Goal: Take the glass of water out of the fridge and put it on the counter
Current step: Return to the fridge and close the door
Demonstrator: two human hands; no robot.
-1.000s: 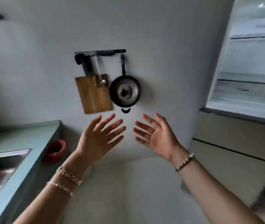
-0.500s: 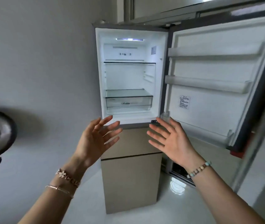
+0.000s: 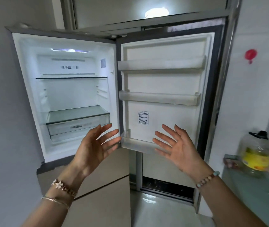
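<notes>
The fridge (image 3: 32, 99) stands open before me, lit inside, its door (image 3: 163, 82) swung out to the right. I see glass shelves, a clear drawer (image 3: 78, 126) and bare door racks; no glass of water shows anywhere inside. My left hand (image 3: 94, 148) is raised in front of the fridge's lower edge, fingers spread, holding nothing. My right hand (image 3: 179, 149) is raised in front of the lowest door rack (image 3: 137, 143), also spread and empty. A pale green counter (image 3: 251, 190) lies at the right edge.
A large plastic oil bottle with a yellow label (image 3: 255, 153) stands on the counter at the right. Beige lower fridge drawers (image 3: 101, 202) sit below my left hand. A red hook (image 3: 250, 54) sticks to the right wall. Glossy floor lies beneath the door.
My view has swung right from the wall with the pan and cutting board to the open fridge, and closer to it. Both hands stay raised and spread, holding nothing.
</notes>
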